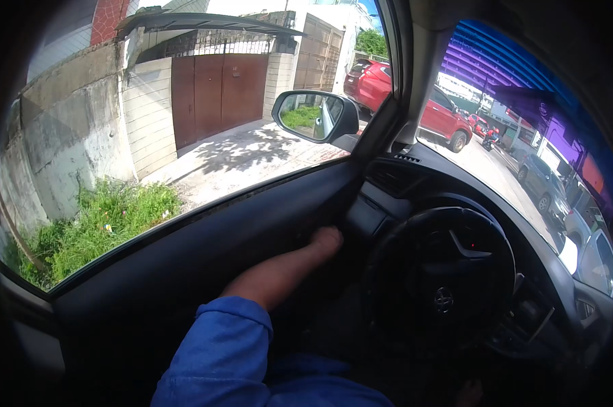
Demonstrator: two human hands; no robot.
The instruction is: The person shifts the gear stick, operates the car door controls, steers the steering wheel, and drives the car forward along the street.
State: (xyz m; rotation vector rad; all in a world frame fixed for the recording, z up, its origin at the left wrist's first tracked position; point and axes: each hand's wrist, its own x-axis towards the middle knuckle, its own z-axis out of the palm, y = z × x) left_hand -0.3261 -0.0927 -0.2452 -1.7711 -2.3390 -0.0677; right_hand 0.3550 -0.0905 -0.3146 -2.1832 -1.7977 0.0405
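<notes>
My left arm, in a rolled blue sleeve [221, 346], reaches forward along the dark inner side of the car door [252, 220]. My left hand [328, 239] is by the front part of that door, just left of the dashboard's edge. Its fingers are hidden in shadow, so I cannot see whether they grip anything. The black steering wheel [443, 300] stands to the right of it, apart from the hand. Low in the dark, right of my lap, a small patch of skin shows, apparently my right hand [471, 392]; its fingers cannot be made out.
Outside the door window are a side mirror [317, 117], a brown gate [219, 98], a concrete wall [72, 132] and grass [109, 217]. Through the windshield I see a red car [446, 119], a motorcycle rider [491, 138] and a grey car [543, 182] along the street.
</notes>
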